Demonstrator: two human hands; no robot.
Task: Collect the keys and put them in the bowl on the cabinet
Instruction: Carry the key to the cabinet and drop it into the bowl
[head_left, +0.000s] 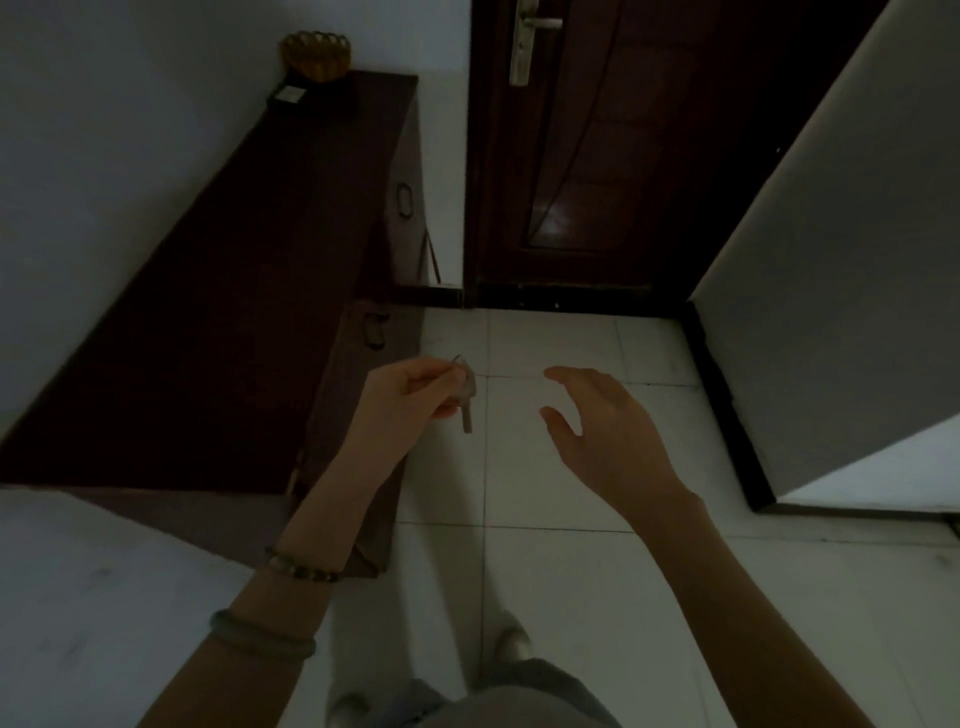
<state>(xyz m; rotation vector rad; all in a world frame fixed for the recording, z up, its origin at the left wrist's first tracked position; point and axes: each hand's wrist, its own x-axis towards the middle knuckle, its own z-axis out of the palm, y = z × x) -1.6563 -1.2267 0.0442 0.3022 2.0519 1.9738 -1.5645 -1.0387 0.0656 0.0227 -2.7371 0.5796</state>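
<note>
Keys (466, 397) hang pinched in your left hand (410, 389) at centre frame; your right hand (605, 426) hovers beside, fingers spread, empty

The one camera is sitting on the person's head, looking forward and steeply down along both outstretched forearms. The left hand (410, 389) and right hand (602, 431) are showing near the middle of the frame, close to the lens, with the person's shoes at the bottom edge. The wide lens is bending straight lines: the dark cabinet (223, 291) is fanning out along the left, and the door (587, 156) is leaning at the top, farther off. The tiled floor (571, 545) is filling the lower middle. No second view is sharing this scene.
</note>
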